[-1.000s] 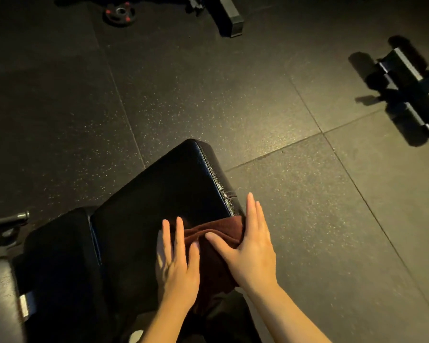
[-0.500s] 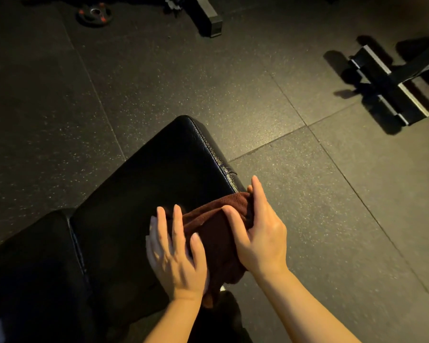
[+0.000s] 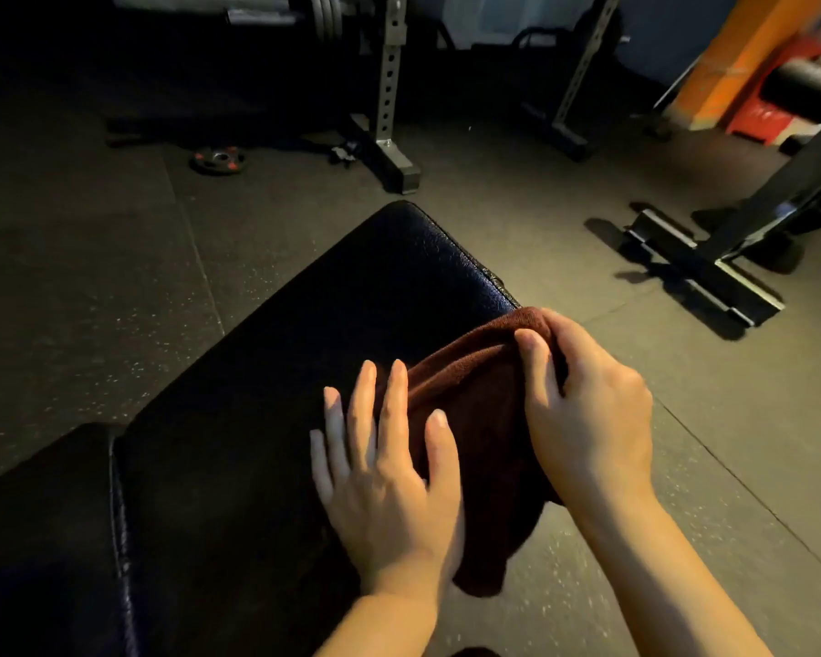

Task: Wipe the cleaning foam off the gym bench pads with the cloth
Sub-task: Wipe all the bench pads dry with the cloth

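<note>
On the pad (image 3: 304,353) edge, your right hand (image 3: 588,410) pinches the cloth (image 3: 470,400) to bunch it; left hand (image 3: 385,476) lies flat, steadying it

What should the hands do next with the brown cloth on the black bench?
Probably slide the cloth along the pad toward its far end. The right hand pinches it at the pad's edge, the left hand presses it flat, and most of the pad lies beyond.
</note>
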Tool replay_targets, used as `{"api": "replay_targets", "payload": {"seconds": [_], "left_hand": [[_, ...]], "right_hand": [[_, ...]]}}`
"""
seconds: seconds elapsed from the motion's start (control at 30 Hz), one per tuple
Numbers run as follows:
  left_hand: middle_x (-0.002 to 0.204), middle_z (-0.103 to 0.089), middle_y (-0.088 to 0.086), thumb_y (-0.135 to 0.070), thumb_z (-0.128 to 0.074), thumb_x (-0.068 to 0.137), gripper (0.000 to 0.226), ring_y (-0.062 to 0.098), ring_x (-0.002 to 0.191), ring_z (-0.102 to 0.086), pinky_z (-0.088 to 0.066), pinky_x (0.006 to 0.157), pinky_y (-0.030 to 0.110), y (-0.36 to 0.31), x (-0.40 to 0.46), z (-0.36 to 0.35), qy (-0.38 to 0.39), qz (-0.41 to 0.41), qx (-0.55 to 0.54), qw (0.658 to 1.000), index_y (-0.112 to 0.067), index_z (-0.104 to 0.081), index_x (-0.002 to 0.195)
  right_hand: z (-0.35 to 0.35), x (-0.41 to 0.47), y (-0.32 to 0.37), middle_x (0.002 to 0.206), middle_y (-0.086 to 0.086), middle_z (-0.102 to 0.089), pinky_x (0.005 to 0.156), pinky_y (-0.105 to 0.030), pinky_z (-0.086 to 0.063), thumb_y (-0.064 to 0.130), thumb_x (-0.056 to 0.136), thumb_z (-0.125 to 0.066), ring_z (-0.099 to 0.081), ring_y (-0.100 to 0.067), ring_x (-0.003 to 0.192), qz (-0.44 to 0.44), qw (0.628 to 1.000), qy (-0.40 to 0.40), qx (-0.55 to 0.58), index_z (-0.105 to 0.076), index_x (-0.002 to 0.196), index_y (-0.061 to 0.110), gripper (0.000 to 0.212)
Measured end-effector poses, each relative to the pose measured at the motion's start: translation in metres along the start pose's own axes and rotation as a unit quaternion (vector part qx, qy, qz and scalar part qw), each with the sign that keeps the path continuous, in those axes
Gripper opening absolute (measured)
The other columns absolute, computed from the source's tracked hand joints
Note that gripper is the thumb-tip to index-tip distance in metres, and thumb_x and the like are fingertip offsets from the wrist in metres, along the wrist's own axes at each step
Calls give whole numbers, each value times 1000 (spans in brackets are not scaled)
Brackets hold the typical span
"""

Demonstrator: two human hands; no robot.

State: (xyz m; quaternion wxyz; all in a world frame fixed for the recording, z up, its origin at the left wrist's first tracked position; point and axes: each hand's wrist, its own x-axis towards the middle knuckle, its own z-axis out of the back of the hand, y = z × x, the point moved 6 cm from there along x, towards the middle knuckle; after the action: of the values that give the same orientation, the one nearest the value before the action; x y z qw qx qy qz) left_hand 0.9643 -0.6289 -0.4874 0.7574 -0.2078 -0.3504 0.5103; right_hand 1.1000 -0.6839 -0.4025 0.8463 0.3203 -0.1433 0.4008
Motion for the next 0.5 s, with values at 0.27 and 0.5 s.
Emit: {"api": "replay_targets", "payload": {"seconds": [0.27, 0.5], "left_hand": [[159, -7, -8, -39, -51, 94, 58, 13, 142, -21, -20, 118, 47, 2, -9, 15, 12, 0, -234, 972, -62, -16, 133], [147, -44, 1, -54, -22, 93, 59, 23, 139, -35, -34, 108, 49, 98, -61, 48, 3, -20, -43, 999, -29, -39, 143]], "right_hand": [[-11, -52, 37, 113, -8, -70, 102, -32, -41, 20, 90, -53, -65, -23, 109, 229, 967, -83, -82, -68, 113, 8, 30], [-18, -51, 36, 159, -10, -15, 118, -46, -1, 69, 88, -14, -9, -27, 148, 213, 932, 125, -267, -14, 152, 34, 73]]}}
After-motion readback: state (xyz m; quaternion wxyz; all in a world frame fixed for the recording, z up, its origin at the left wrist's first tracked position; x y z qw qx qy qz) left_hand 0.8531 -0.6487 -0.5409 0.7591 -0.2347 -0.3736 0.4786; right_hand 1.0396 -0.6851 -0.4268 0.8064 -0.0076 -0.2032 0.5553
